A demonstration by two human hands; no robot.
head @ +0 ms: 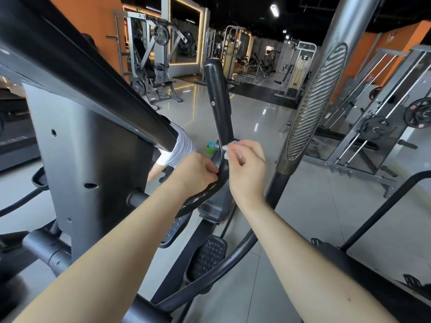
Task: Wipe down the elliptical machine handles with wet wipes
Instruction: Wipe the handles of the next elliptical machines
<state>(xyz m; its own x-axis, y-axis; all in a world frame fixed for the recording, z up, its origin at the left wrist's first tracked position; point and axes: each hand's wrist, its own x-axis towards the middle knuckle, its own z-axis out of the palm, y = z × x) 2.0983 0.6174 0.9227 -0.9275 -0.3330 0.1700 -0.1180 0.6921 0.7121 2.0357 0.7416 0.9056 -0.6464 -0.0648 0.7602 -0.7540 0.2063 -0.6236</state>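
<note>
Gripping the handle at its bend with our left hand, we pinch a wet wipe against its upward-rising shaft with our right hand.

Open gap between black handle and silver post, slanted black bar crowding the left, tiled floor beyond

Floor: glossy pale tiles, catching reflections
Walls: orange
Light: ceiling lamp glowing
Furniture: grey weight machines lined up
</note>
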